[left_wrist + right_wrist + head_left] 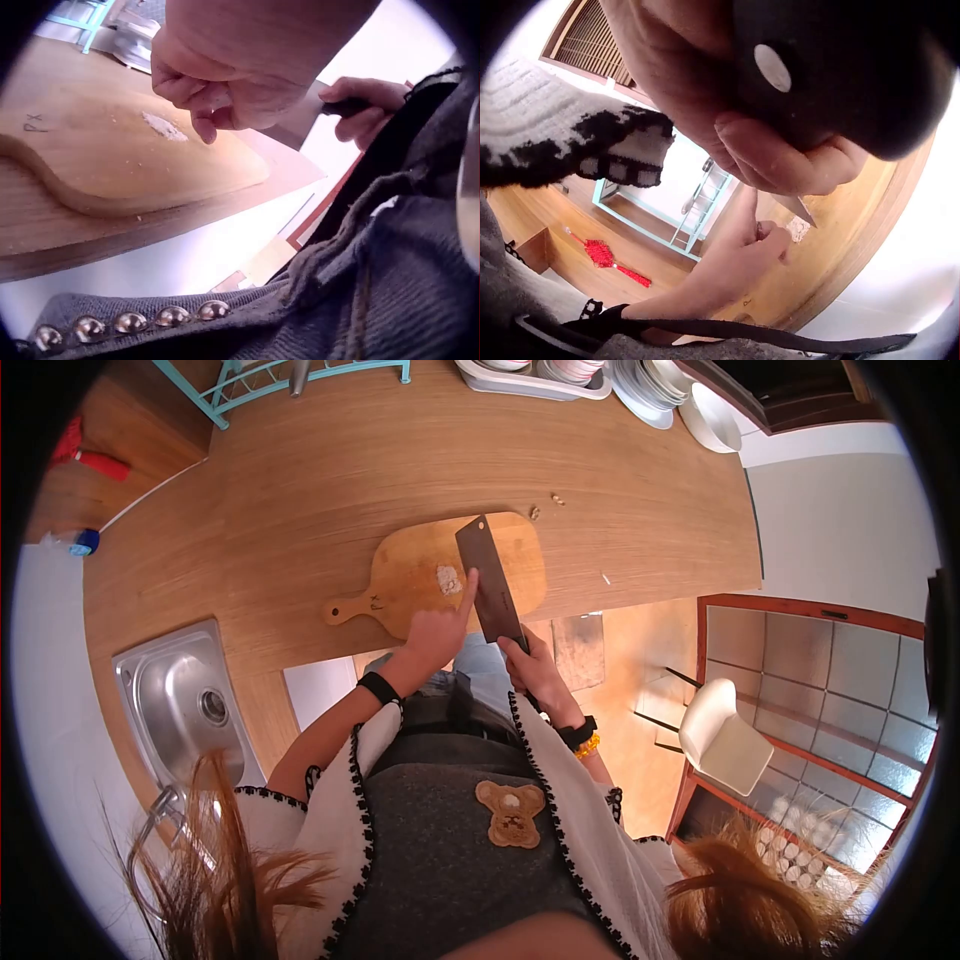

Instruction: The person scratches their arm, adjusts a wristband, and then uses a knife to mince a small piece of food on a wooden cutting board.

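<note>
My right hand (538, 672) grips the black handle (840, 75) of a cleaver (492, 585). Its broad dark blade slants over the right part of a wooden chopping board (400, 565). My left hand (438, 638) reaches in from the left, with the index finger straight and its tip at the blade's flat side. The other left fingers are curled in, as the right wrist view shows. Beside the blade, a small heap of pale chopped bits (448, 580) lies on the board, and crumbs are scattered around it in the left wrist view.
Small brown pieces (535, 513) lie beyond the board on the wooden counter (280, 510). A steel sink (180, 695) is at the left, a turquoise rack (215, 405) at the back left. Stacked plates (645, 395) and a white bowl (710, 420) stand back right.
</note>
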Demonstrator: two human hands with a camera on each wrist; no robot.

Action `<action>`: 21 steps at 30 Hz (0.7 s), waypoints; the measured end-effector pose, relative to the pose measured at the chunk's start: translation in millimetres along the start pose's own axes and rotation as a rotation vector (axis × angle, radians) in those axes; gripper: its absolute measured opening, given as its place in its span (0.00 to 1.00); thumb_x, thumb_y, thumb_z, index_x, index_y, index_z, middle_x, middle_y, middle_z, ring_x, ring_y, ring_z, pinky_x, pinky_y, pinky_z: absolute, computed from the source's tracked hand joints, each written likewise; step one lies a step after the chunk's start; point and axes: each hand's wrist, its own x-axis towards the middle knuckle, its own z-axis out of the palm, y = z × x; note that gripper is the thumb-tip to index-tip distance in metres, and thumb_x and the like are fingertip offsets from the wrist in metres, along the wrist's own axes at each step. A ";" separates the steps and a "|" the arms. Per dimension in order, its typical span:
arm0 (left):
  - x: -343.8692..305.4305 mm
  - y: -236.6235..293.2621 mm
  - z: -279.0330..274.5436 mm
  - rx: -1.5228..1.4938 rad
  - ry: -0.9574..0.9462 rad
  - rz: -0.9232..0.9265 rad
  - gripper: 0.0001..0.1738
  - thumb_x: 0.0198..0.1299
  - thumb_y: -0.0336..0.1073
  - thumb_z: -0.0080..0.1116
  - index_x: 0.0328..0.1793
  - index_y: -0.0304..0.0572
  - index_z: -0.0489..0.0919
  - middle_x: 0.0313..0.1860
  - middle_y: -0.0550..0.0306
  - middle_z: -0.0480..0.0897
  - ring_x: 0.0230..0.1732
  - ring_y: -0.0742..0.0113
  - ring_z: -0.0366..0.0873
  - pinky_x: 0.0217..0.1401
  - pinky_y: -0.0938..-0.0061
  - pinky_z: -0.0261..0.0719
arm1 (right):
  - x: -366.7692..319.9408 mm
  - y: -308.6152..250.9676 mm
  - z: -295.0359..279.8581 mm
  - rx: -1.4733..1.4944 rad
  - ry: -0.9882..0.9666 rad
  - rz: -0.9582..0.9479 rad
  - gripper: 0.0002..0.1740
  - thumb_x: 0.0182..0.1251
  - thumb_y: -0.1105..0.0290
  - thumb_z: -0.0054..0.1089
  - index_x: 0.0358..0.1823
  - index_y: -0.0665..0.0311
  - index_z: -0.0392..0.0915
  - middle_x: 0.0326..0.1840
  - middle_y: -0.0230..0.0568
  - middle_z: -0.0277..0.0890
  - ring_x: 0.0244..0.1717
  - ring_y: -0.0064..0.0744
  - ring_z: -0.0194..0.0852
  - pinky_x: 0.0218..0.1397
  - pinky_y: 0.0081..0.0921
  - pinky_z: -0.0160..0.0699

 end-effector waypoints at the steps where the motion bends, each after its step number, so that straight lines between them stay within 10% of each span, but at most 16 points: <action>1: -2.3 -1.0 4.0 0.007 -0.032 -0.029 0.52 0.47 0.33 0.59 0.76 0.34 0.43 0.13 0.57 0.75 0.12 0.61 0.74 0.13 0.66 0.67 | 0.2 -0.6 0.0 0.026 0.014 -0.001 0.09 0.70 0.63 0.51 0.45 0.59 0.69 0.14 0.21 0.55 0.10 0.13 0.50 0.12 0.15 0.50; 11: -6.8 -25.4 24.0 0.101 0.084 -0.098 0.42 0.52 0.34 0.54 0.73 0.30 0.54 0.14 0.56 0.77 0.12 0.59 0.75 0.13 0.63 0.70 | 3.8 2.0 -2.3 -0.086 0.092 -0.020 0.13 0.68 0.62 0.52 0.48 0.61 0.70 0.15 0.23 0.57 0.11 0.14 0.53 0.12 0.16 0.54; 21: -12.1 -31.4 2.7 0.105 -0.085 0.000 0.45 0.50 0.31 0.54 0.77 0.48 0.51 0.13 0.55 0.77 0.13 0.59 0.75 0.14 0.63 0.68 | 11.3 25.0 -13.8 -0.173 0.131 -0.042 0.15 0.67 0.60 0.53 0.48 0.62 0.71 0.16 0.26 0.60 0.11 0.16 0.56 0.12 0.18 0.55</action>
